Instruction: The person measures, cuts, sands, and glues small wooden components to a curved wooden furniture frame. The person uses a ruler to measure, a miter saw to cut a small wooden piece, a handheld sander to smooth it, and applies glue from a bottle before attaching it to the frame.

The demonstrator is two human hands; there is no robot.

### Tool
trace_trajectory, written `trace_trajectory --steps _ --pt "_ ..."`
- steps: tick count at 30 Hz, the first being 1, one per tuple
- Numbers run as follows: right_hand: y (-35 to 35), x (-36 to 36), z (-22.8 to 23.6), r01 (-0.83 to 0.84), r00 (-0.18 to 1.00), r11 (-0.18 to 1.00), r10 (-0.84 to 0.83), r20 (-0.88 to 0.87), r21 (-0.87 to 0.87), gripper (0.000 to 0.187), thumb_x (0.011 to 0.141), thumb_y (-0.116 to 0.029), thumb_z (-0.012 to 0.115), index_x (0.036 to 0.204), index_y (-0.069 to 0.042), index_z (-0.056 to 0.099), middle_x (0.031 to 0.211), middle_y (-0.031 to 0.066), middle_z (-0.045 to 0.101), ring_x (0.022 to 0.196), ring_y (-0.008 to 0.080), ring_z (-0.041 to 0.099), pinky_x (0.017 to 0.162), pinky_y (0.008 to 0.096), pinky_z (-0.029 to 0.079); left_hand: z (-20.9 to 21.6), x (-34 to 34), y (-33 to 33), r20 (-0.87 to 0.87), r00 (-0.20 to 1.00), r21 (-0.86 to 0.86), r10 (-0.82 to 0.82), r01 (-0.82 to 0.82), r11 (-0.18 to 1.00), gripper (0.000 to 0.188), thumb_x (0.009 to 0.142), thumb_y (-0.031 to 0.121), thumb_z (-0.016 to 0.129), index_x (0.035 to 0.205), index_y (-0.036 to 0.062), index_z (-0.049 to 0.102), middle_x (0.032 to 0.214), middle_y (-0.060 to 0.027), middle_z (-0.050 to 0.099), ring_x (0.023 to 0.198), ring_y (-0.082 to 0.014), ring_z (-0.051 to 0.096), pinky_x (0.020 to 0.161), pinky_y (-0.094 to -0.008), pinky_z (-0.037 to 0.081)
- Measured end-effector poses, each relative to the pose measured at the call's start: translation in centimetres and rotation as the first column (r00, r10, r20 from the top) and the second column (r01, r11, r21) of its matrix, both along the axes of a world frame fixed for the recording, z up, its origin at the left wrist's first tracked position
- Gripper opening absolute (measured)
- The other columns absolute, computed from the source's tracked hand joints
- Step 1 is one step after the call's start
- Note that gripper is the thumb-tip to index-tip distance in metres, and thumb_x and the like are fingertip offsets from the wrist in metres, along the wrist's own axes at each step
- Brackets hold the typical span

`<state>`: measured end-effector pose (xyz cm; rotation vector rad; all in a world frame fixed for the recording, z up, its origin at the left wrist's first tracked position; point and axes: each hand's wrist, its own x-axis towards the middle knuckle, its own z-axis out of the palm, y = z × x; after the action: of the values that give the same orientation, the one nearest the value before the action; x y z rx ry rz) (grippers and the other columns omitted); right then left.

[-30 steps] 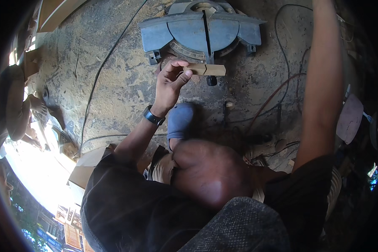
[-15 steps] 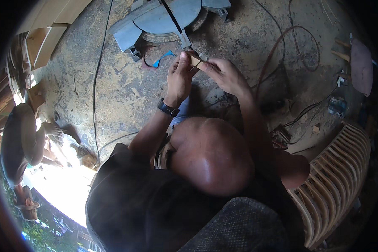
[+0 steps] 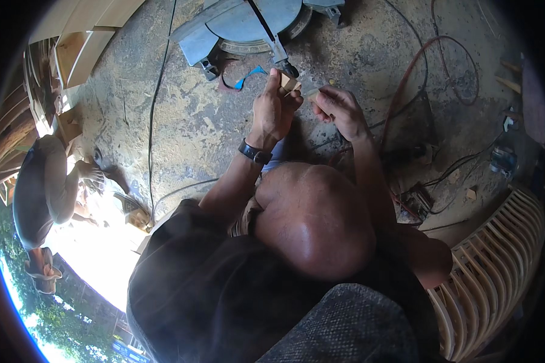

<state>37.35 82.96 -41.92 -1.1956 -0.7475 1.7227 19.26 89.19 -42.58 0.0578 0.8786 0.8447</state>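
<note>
In the head view I see a dusty concrete floor (image 3: pixel 181 121) with cables and a miter saw (image 3: pixel 254 24) just beyond my hands. My left hand (image 3: pixel 272 112) pinches a small wood block (image 3: pixel 288 81), its long axis tilted up-right. My right hand (image 3: pixel 339 109) pinches a pale piece (image 3: pixel 312 94), just beside the block.

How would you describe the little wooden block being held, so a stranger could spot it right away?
Find the grey mitre saw at the top of the concrete floor. Just below its front edge, the left hand, with a black wristwatch, pinches a small wooden block. It is pale tan and squarish, unlike the thinner sliver in the right hand.
</note>
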Motion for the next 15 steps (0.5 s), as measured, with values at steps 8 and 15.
trace_trajectory --steps 8,15 --pt "-4.6 6.1 0.0 0.36 0.849 0.931 -0.3 0.436 -0.062 0.031 0.101 -0.031 0.064 0.11 -0.002 0.068 0.08 0.0034 0.066 0.071 0.0111 0.062 0.068 0.0269 0.051 1.4 6.2 -0.4 0.02 0.976 0.007 -0.218 0.218 0.976 0.026 0.106 0.036 0.061 0.105 0.0101 0.06 0.084 -0.0045 0.064 0.082 -0.0174 0.063 0.079 -0.0319 0.054" --pt "-12.3 11.3 6.8 0.08 0.402 0.971 0.177 0.899 -0.226 0.022 0.095 -0.023 0.059 0.112 -0.009 0.062 0.096 0.0182 0.072 0.092 0.037 0.071 0.081 0.0498 0.054 -1.0 11.6 -4.2 0.156 0.761 0.027 -0.63 0.634 0.773 0.022 0.107 0.029 0.059 0.109 0.0066 0.06 0.101 -0.0085 0.067 0.091 -0.0167 0.063 0.084 -0.0311 0.054"
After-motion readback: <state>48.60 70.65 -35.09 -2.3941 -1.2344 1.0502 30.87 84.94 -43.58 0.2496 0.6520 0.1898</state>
